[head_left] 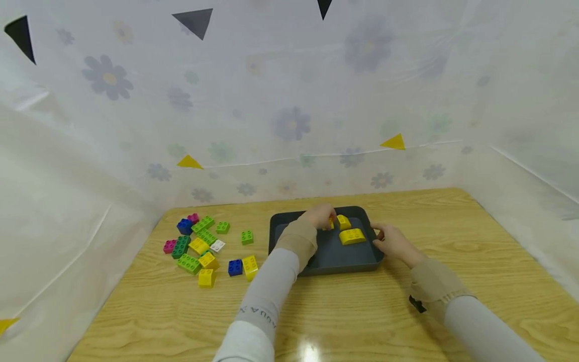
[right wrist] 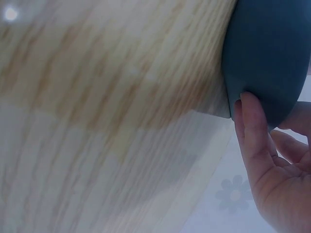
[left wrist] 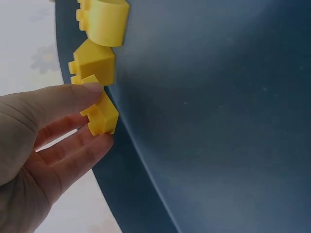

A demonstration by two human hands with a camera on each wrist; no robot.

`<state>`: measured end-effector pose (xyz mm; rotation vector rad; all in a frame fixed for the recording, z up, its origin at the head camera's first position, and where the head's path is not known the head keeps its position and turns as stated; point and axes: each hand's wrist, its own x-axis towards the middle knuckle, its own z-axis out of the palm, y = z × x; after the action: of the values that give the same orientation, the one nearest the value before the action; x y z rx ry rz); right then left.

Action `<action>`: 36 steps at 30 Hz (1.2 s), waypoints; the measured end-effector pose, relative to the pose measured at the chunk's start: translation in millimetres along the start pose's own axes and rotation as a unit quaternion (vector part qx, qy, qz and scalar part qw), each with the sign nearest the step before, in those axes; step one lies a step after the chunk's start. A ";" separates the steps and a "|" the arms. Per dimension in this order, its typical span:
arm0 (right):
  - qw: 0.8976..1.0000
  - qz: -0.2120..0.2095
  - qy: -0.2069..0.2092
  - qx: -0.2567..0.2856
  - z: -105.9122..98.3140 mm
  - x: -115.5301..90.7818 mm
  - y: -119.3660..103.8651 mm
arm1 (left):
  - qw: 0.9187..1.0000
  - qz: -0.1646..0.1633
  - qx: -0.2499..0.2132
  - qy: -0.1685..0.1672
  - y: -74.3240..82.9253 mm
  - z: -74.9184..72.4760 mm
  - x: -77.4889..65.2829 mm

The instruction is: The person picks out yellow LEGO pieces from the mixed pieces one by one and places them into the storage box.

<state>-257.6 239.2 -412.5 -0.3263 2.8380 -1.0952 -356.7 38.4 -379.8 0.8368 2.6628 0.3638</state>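
Observation:
My left hand (head_left: 318,215) reaches into the dark grey tray (head_left: 339,260) at its far side. Thumb and fingers pinch a small yellow toy brick (left wrist: 105,115) with studs, seen closely in the left wrist view. Right behind it in that view is a second yellow brick (left wrist: 97,63), and past that a rounded yellow brick (left wrist: 108,22). In the head view a curved yellow brick (head_left: 352,237) lies on the tray floor. My right hand (head_left: 394,244) holds the tray's right edge, its fingers against the outer wall (right wrist: 262,58) in the right wrist view.
Left of the tray, loose bricks lie on the wooden table (head_left: 353,317): several green ones (head_left: 189,263), yellow ones (head_left: 206,278), a blue brick (head_left: 235,267), pink bricks (head_left: 169,246) and a white one (head_left: 217,245). A pale flowered sheet (head_left: 253,125) hangs behind the table.

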 end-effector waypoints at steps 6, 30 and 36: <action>1.000 0.001 0.000 -0.002 0.5 -0.8 0.1 | 1.000 -0.011 0.010 -0.007 -0.8 5.5 0.1; 1.000 0.000 0.001 -0.001 -0.2 0.1 0.2 | 0.998 -0.052 0.018 -0.011 -4.4 9.4 -0.1; 1.000 0.005 0.000 0.001 0.1 0.8 1.1 | 0.999 -0.046 0.020 -0.007 -4.7 9.9 -0.5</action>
<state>-258.6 239.7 -413.3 -0.3129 2.8350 -1.0948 -355.0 35.8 -390.3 0.7235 2.6917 0.2822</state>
